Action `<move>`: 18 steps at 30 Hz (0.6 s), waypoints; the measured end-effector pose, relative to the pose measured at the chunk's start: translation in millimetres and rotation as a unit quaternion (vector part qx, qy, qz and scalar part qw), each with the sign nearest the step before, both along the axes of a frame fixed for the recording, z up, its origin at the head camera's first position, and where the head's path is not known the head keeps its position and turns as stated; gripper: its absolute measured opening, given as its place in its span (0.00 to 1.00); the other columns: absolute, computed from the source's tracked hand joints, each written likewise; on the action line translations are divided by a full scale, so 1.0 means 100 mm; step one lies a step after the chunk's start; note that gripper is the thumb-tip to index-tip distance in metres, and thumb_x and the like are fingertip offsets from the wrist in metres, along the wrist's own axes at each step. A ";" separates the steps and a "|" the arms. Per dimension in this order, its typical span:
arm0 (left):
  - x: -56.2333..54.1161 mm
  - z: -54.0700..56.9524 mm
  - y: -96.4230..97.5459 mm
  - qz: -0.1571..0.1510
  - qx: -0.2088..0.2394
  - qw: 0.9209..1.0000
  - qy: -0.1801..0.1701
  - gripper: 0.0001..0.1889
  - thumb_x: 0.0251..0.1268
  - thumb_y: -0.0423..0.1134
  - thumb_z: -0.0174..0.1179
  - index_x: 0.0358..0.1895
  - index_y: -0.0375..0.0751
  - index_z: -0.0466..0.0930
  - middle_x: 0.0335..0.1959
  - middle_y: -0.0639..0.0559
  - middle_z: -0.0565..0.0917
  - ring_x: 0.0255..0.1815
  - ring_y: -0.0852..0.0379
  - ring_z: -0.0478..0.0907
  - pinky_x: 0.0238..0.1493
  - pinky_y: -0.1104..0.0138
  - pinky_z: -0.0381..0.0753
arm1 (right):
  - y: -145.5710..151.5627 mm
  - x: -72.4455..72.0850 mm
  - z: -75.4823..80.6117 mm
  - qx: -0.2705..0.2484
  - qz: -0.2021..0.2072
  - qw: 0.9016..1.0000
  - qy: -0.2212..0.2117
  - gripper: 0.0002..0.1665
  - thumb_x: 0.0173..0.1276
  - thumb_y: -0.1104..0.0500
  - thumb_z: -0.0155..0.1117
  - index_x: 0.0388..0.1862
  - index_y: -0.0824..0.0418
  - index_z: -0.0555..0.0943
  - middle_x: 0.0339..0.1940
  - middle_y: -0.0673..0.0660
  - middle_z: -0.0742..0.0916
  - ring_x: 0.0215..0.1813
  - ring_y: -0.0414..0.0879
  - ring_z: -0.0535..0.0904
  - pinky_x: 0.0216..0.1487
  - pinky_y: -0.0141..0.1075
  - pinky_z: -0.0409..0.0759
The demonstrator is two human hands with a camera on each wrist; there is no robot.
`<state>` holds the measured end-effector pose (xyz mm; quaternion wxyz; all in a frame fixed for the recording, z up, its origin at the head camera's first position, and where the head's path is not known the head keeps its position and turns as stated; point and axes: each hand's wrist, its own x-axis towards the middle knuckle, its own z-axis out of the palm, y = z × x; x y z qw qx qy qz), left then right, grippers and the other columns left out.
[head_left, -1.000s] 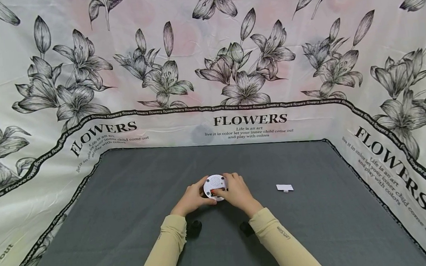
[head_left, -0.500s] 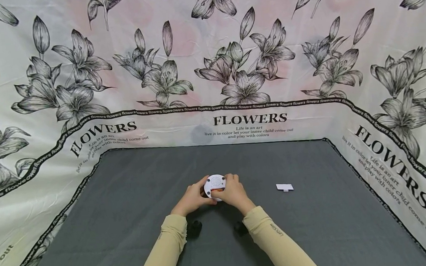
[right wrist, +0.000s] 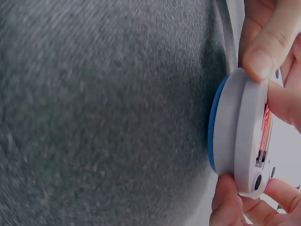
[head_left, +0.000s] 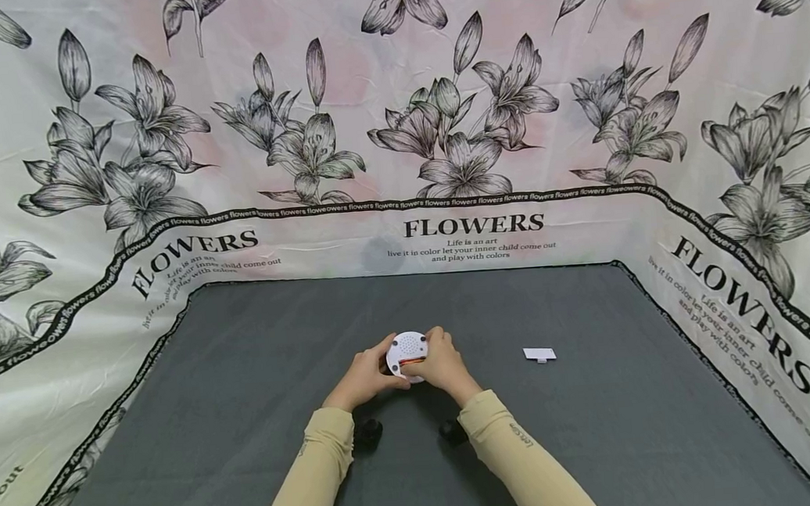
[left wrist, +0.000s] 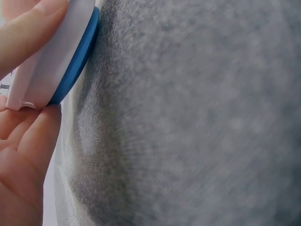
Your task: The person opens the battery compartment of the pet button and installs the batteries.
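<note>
The left hand [head_left: 363, 377] and right hand [head_left: 447, 368] have their fingers clamped round opposite edges of a round, blue-based white device [head_left: 408, 345], the right thumb beside a red battery [right wrist: 266, 127]. A white battery cover [head_left: 540, 354] lies well right of the fingers.

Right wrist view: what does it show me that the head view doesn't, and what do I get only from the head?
Only the right wrist view: the blue rim on the side of the white round device that faces the grey cloth.

Only the head view: the white tabbed piece lying off to the right, the sleeves, and the small holes in the device's face.

Both: the device, fingers gripping it, red in its open slot, and the grey cloth.
</note>
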<state>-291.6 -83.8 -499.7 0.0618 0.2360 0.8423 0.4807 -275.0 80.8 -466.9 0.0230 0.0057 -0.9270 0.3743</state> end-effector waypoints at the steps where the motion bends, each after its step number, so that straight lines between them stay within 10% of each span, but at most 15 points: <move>1: 0.00 0.00 0.00 0.001 -0.002 1.000 0.000 0.51 0.45 0.40 0.73 0.71 0.33 0.50 0.62 0.42 0.70 0.57 0.56 0.72 0.50 0.64 0.74 | 0.01 0.00 0.01 -0.004 0.001 1.000 -0.001 0.41 0.45 0.52 0.78 0.50 0.68 0.67 0.42 0.63 0.72 0.38 0.57 0.71 0.39 0.48 0.72; 18: -0.02 0.01 0.00 -0.005 0.005 1.000 -0.011 0.50 0.46 0.39 0.73 0.71 0.32 0.51 0.64 0.40 0.66 0.61 0.53 0.67 0.53 0.62 0.71 | 0.23 -0.04 -0.07 -0.058 0.071 0.996 0.015 0.35 0.50 0.55 0.75 0.51 0.71 0.69 0.43 0.62 0.74 0.41 0.51 0.71 0.43 0.43 0.71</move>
